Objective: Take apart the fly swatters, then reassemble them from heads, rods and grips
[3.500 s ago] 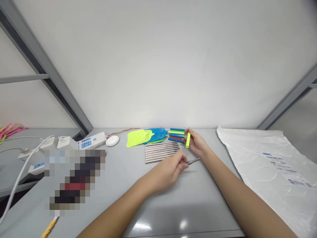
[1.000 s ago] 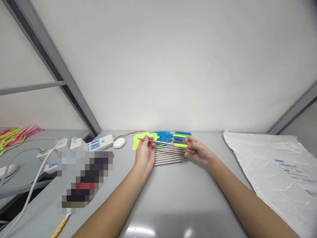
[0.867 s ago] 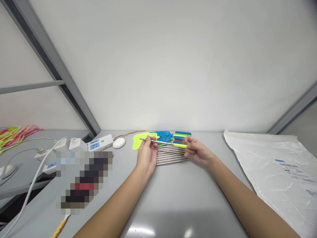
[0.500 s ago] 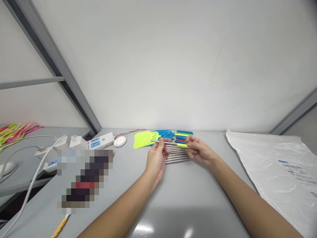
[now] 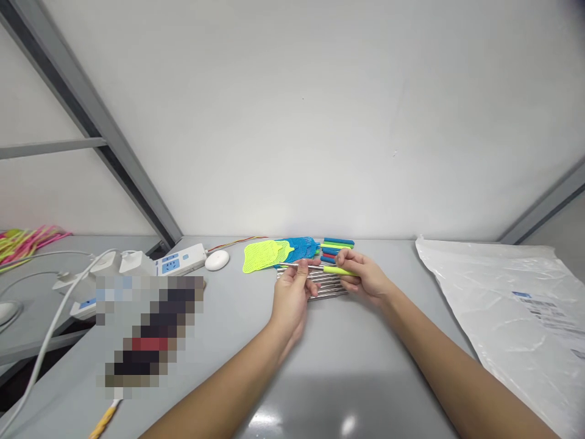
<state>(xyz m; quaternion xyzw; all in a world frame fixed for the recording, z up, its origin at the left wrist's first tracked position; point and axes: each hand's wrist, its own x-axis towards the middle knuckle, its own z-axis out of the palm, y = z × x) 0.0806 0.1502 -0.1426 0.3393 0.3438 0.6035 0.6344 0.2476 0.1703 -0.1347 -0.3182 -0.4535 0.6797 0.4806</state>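
Note:
Above the table, both hands hold one fly swatter rod, a thin metal shaft with a yellow-green grip. My left hand is closed on the bare metal part, thumb on top. At the other end, my right hand has its fingers closed round the yellow-green grip. Behind and below them lies a row of metal rods, partly covered by the hands. Yellow mesh swatter heads and blue mesh swatter heads overlap beyond my left hand. Several coloured grips in blue, green and red lie behind my right hand.
A large white plastic bag covers the table's right side. On the left are a power strip with cables, a round white device and a pixelated object. Pink and yellow strands lie far left. A wall stands behind.
The view has shifted slightly. My left hand has moved a little toward the grip along the metal shaft, and both hands keep hold of the rod.

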